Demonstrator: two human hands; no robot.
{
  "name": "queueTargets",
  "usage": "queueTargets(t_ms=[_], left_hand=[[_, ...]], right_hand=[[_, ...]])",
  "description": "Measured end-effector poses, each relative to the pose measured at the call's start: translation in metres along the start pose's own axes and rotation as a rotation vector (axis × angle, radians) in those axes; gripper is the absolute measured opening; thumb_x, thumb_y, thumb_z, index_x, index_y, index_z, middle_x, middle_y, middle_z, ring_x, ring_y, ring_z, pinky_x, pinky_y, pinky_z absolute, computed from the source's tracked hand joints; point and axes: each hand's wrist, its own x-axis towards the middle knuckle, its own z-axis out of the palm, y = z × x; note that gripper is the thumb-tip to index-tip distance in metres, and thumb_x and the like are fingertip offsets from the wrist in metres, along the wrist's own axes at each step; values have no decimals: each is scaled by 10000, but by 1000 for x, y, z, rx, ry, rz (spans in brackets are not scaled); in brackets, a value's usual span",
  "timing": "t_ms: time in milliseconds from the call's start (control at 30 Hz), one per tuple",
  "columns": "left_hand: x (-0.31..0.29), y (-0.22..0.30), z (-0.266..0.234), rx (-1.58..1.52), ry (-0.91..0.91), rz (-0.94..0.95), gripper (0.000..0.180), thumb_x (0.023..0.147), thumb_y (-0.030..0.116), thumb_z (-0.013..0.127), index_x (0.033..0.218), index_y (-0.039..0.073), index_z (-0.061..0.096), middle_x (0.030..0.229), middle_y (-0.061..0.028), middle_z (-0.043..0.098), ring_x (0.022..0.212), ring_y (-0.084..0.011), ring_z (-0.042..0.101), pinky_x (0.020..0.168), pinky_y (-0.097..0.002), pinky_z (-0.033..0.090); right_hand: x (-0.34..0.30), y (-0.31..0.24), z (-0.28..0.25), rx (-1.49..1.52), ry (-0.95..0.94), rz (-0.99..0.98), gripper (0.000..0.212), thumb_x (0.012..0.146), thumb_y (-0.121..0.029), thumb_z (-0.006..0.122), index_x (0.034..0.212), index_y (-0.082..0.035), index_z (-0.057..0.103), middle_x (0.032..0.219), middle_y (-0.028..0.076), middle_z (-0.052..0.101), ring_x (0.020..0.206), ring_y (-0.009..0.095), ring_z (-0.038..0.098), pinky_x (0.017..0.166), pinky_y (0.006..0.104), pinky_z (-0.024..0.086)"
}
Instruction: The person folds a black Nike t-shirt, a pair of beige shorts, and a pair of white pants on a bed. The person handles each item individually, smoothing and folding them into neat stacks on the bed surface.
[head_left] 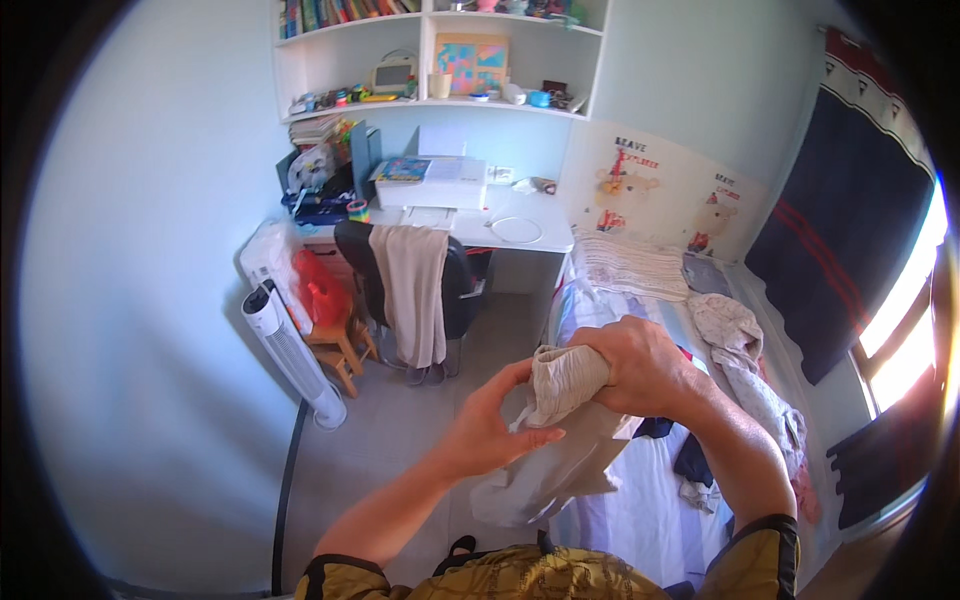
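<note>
A beige garment (570,385) with a gathered, ribbed band hangs bunched in front of me, over the gap between floor and bed. My right hand (645,370) is closed round the right side of the band. From the left, my left hand (490,425) cups the band loosely. Its thumb stretches below the band, while the fingertips pass partly out of sight behind the cloth. Loose pale fabric (550,480) drops below both hands. I cannot tell whether the garment is trousers or a top.
A bed (640,510) with a striped sheet runs along the right, bearing rumpled clothes (725,330). Ahead, a chair draped with a beige cloth (410,290) stands at a white desk (540,230). Left are a tower fan (295,350) and a wooden stool (340,350) with bags.
</note>
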Motion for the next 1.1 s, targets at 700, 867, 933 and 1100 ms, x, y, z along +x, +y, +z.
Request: queueTargets(t_ms=[700, 867, 933, 1100], left_hand=[[25, 4, 45, -419, -171, -12, 259, 986, 234, 511, 1079, 8, 593, 914, 8, 522, 799, -69, 473, 719, -230, 407], [17, -1, 56, -411, -130, -40, 215, 989, 168, 515, 1083, -2, 608, 941, 19, 564, 847, -43, 523, 748, -215, 446], [16, -12, 58, -382, -121, -66, 240, 989, 138, 511, 1157, -12, 596, 1024, -6, 624, 926, -56, 566, 827, -231, 473], [11, 5, 58, -725, -77, -158, 248, 988, 165, 517, 1144, -4, 612, 1009, -15, 645, 872, -64, 591, 762, -230, 501]], right_hand=[[-53, 36, 7, -146, 478, -231, 619, 546, -122, 826, 1110, -139, 572, 723, 24, 606, 696, 227, 617, 699, 365, 449], [-60, 40, 17, -192, 447, -245, 802, 556, -176, 839, 1279, -199, 491, 740, 1, 528, 683, 201, 570, 653, 360, 427], [-60, 40, 23, -216, 509, -339, 778, 581, -210, 829, 1281, -228, 489, 788, 5, 506, 694, 194, 558, 642, 348, 422], [-67, 32, 24, -176, 622, -511, 509, 704, -303, 758, 1163, -252, 545, 921, 30, 482, 720, 185, 548, 609, 327, 435]])
